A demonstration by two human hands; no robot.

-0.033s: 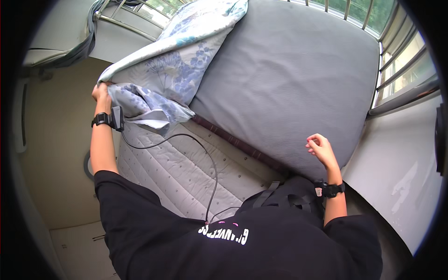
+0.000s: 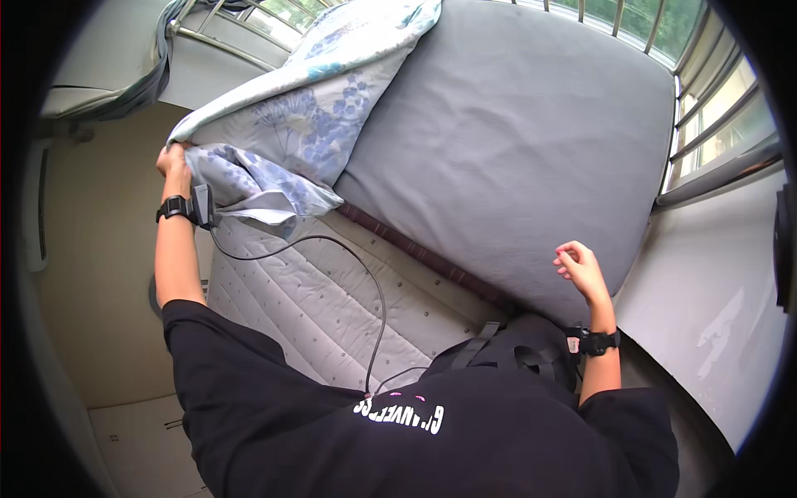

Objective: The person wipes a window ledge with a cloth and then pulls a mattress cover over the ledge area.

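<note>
Sheet [image 2: 290,124], soft floral cotton, bunched at its corner, long axis running up-right along the grey mattress [image 2: 531,149] edge. Left hand [image 2: 173,159] fist clamped on that corner. Right hand [image 2: 579,267] loosely curled, empty, just over mattress. Quilted pad [image 2: 307,307] below.

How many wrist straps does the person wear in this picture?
2. One black strap is on the left wrist, below the left hand gripping the floral sheet. One black strap is on the right wrist, below the right hand.
</note>
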